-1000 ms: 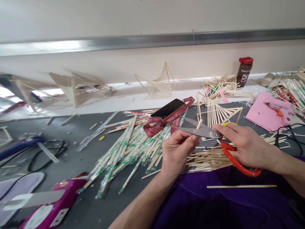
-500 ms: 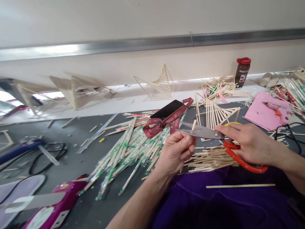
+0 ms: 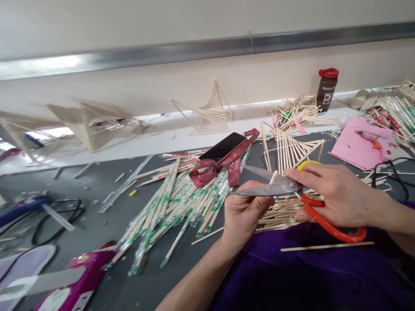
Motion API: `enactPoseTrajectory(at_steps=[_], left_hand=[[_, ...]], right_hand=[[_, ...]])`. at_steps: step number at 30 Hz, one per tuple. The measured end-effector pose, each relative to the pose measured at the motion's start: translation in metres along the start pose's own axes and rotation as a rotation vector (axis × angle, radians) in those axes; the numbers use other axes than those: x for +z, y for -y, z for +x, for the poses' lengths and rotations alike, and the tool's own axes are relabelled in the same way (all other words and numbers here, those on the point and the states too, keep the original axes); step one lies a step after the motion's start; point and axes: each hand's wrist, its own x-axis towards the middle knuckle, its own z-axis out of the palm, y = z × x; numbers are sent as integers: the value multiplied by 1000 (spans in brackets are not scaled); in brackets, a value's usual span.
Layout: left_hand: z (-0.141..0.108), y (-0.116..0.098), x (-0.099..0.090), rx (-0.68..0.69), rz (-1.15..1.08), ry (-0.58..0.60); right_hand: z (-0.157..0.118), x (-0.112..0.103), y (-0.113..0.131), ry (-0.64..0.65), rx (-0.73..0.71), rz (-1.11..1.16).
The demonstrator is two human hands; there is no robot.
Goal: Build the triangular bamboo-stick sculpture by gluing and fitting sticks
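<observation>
My right hand [image 3: 337, 196] is closed on a pair of scissors [image 3: 275, 188] with red and yellow handles. Their blades are spread apart and point left. A short end of a wooden stick [image 3: 274, 176] pokes up between the blades. Just below the blades, my left hand [image 3: 244, 214] pinches that stick, and its fingers hide the lower part. Beneath both hands lies a pile of bare wooden sticks [image 3: 282, 211]. Behind the scissors stands a fan-shaped stick frame [image 3: 288, 149]. One loose stick [image 3: 327, 246] rests on the purple cloth [image 3: 292, 276] over my lap.
Wrapped chopsticks [image 3: 181, 205] are heaped left of my hands, with a phone [image 3: 223, 146] and a red lanyard [image 3: 235, 172] on top. A glue gun [image 3: 374, 139] lies on pink paper [image 3: 346, 149] at right. A bottle [image 3: 327, 88] and a twisted stick model [image 3: 210, 112] stand by the wall.
The blades have opened wider, and the stick end now sits nearer the pivot and leans more. My left hand has moved slightly right and down. The view has shifted a little.
</observation>
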Motion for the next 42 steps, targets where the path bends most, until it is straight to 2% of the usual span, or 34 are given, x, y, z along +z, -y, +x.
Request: enactPoseTrajectory(at_steps=[6,10,14,18,27,30,33,38,42], left_hand=[[3,-8,3,-52,-133,4],[5,-16,7,-156,-267,33],[6,-18,7,-296,-397,112],[7,-15,4,-374,-515,222],[6,-11,-2,-446,-644,398],[7,-9,-3,-454,-678,420],[11,-9,-2,-431,-606,348],[16,-16,2,-304,-295,-14],[14,-20,5,-215,-240,-133]], right_hand=[[1,1,-5,5,-1,56],[1,3,-8,0,-7,72],[1,3,-9,-5,-31,72],[1,1,-9,-9,-56,74],[0,-6,-20,44,-117,82],[0,-7,-24,48,-135,96],[1,-5,-24,46,-112,42],[2,2,-16,-7,-22,-137],[2,7,-8,15,3,-159]])
